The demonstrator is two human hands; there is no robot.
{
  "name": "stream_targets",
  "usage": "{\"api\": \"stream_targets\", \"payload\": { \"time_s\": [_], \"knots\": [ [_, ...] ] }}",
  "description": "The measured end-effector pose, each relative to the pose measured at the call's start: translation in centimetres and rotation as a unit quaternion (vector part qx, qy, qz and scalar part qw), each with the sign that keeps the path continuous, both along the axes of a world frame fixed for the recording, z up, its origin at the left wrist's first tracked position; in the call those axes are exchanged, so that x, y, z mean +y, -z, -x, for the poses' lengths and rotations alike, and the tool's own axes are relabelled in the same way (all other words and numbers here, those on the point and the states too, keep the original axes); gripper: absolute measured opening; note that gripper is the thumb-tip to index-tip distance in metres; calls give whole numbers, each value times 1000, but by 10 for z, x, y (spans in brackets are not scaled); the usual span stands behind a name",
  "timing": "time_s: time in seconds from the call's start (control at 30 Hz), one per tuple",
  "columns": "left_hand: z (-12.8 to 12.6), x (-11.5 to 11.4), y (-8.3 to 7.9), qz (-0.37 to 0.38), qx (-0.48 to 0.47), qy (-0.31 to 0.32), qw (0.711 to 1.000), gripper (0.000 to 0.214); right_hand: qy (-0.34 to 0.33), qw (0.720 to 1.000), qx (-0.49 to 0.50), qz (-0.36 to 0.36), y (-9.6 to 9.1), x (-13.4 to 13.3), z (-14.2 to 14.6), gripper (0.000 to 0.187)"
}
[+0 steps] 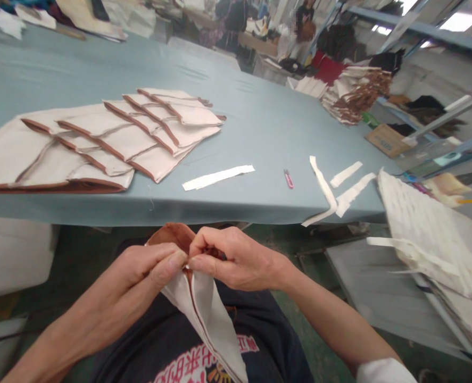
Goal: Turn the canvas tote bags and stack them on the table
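Observation:
Close to my body, below the table's front edge, I hold a cream fabric piece with brown lining and a brown-edged seam. My left hand pinches its upper edge from the left. Right beside it, fingertips nearly touching, my right hand pinches the same edge. Whatever small part lies between the fingertips is hidden. Part of the brown lining shows above my hands, and the cream panel hangs down over my dark clothing.
Overlapping cream fabric pieces with brown edging lie on the blue-covered table. Nearby are a white strip, pink thread snips and more white strips. A stack of cream and brown pieces sits farther back; white material lies at right.

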State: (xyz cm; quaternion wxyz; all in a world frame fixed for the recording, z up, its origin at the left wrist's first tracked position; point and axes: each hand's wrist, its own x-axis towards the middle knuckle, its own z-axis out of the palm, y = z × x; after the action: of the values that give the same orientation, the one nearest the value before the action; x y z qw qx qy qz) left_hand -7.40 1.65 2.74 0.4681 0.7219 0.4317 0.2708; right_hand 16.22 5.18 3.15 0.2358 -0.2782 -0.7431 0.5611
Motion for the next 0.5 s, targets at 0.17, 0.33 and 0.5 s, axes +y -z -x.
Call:
{"api": "stream_targets", "payload": {
  "time_s": [0.17, 0.33, 0.5],
  "knots": [
    [-1, -3, 13, -14, 0, 20, 1000, 46, -6, 1000, -19, -7, -7, -1, -4, 14],
    [2, -13, 24, -78, 29, -36, 996, 35, 1, 994, -101, -44, -9, 5, -16, 15],
    [3, -23, 18, -112, 26, -78, 990, 41, 8, 994, -98, -49, 3, 16, -26, 34]
  ]
}}
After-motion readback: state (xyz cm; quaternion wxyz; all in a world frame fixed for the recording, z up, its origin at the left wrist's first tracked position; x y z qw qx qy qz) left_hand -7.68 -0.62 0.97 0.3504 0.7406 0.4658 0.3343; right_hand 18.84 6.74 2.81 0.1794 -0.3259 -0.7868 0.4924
